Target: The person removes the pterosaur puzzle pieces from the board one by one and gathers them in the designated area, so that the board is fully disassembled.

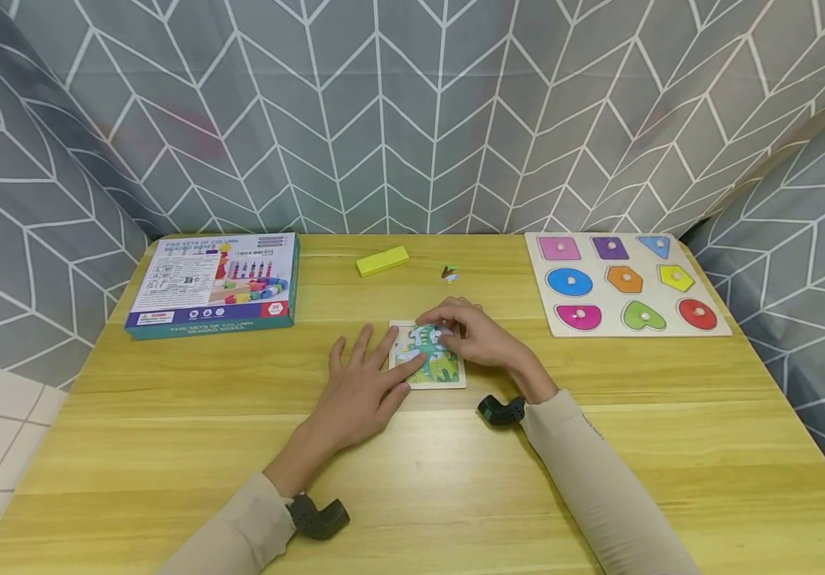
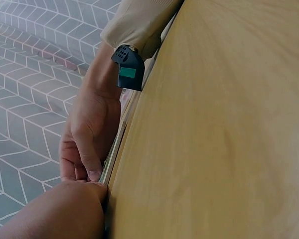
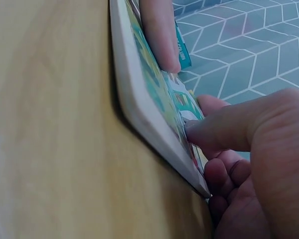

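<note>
1. Head view: left hand (image 1: 362, 395) has its fingers spread, palm down; index finger reaches onto the green dinosaur jigsaw puzzle (image 1: 430, 386), its tip on the picture. Thumb lies just beside the near left corner. Nothing pinched on this side.
2. Right hand (image 1: 480, 335) is curled over the puzzle's far right part, thumb and index nearly together, pinching a jigsaw piece (image 1: 443, 330). Fit of that piece in its slot: cannot tell, fingers cover it.
3. Right wrist view: right thumb bent, tip against the picture surface; index opposite, very small gap between them. Other fingers tucked in by the puzzle's edge. A left-hand finger touches the picture further along.
4. Left wrist view: right thumb points down to the puzzle edge; left hand in the foreground hides most of the contact.
5. Puzzle lies flat on the wooden table (image 1: 426, 479), in front of the person, between the hands. Far left corner shows bare board.
6. Loose jigsaw piece (image 1: 450, 274) lies beyond the puzzle, well apart from both hands. Yellow block (image 1: 382, 261) to its left.
7. Column beaded boxes carton (image 1: 214, 283) at far left; knobbed shape board (image 1: 628, 285) at far right.
</note>
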`<state>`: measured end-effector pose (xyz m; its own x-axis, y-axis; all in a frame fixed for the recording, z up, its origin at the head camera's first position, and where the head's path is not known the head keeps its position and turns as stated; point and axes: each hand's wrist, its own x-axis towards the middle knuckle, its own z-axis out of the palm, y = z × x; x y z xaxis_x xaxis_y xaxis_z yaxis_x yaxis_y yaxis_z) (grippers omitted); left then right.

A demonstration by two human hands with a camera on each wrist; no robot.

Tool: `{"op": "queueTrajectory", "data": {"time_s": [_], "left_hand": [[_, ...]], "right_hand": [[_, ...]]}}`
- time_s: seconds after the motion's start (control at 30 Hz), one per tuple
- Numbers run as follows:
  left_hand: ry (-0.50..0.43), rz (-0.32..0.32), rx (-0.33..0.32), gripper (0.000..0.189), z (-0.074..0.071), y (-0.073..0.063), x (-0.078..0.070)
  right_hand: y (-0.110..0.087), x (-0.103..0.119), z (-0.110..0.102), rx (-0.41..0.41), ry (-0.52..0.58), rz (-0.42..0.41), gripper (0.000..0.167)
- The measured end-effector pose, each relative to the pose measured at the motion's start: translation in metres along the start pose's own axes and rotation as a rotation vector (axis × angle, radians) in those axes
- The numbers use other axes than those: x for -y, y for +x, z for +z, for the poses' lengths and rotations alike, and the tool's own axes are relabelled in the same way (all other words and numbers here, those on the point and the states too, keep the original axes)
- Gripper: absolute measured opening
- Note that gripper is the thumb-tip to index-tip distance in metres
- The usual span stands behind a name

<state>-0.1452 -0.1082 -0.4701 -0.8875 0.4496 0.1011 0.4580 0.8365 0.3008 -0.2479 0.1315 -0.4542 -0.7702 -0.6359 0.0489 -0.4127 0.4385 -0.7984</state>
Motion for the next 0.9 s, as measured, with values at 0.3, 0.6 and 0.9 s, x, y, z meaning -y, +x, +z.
{"op": "queueTrajectory", "data": {"time_s": [0.3, 0.6, 0.9], "left_hand": [[0.002, -0.003, 0.01, 0.046, -0.0011, 0.0002, -0.0003], [0.005, -0.003, 0.008, 0.046, -0.0008, -0.0003, 0.0001], [-0.014, 0.009, -0.02, 0.045, -0.0018, -0.0006, -0.0011]], "right_hand": [[0.0004, -0.0005, 0.0004, 0.002, -0.012, -0.022, 0.036], [0.0, -0.0015, 0.0019, -0.009, -0.026, -0.048, 0.035], [0.0008, -0.002, 0.0024, -0.023, 0.008, -0.084, 0.034]]}}
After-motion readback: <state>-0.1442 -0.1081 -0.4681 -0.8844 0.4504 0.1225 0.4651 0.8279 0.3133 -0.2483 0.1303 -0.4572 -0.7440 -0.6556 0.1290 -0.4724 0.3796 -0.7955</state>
